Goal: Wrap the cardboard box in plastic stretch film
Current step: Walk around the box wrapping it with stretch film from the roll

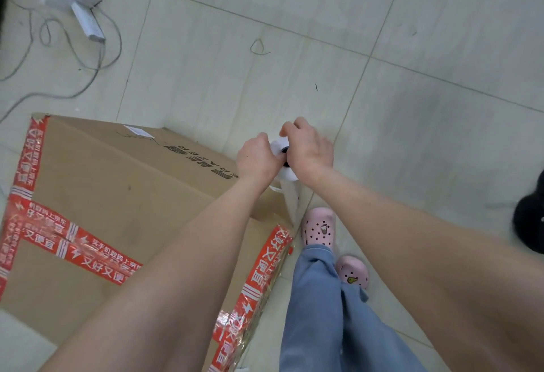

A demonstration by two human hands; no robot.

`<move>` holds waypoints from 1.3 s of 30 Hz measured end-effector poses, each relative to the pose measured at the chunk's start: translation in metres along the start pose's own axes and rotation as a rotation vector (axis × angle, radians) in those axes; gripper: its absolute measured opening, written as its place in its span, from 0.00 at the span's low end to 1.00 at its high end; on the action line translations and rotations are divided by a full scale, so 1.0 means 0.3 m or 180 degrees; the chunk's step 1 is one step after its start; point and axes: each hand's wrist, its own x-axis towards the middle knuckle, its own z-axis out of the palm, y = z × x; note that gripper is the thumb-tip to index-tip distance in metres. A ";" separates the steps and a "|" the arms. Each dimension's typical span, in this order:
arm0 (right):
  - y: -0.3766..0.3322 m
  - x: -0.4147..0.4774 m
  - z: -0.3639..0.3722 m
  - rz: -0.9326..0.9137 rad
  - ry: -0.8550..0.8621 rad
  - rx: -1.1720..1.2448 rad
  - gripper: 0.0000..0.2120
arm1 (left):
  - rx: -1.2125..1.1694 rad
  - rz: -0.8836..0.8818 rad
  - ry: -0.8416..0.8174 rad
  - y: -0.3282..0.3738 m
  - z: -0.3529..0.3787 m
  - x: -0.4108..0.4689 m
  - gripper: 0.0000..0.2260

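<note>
Film roll (278, 146) roughly upright beside cardboard box (117, 195) corner, gripped by left hand (257, 159) and right hand (309, 149).

floor (382, 18): pale large tiles, grey grout | top left: white power strips (88, 21), tangled cables (29, 47)

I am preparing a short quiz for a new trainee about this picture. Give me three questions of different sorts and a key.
1. True or false: the left hand rests flat on top of the cardboard box.
2. Which colour is the printed tape on the box? A blue, B red, C green.
3. Fill in: the left hand and the right hand together grip the ____ beside the box's corner.

Key
1. False: it grips the roll of stretch film.
2. B.
3. Roll of stretch film.
</note>
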 end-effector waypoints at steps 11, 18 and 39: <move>-0.039 0.048 0.031 0.0559 -0.0041 0.0209 0.16 | 0.0385 0.0631 0.0098 -0.013 -0.036 0.057 0.13; -0.153 0.125 -0.004 -0.0353 -0.0361 -0.0206 0.21 | -0.0713 -0.0647 0.0065 -0.096 -0.087 0.096 0.12; -0.353 0.316 -0.052 -0.0637 -0.0858 -0.0753 0.16 | -0.0385 -0.0551 0.0003 -0.184 -0.229 0.235 0.05</move>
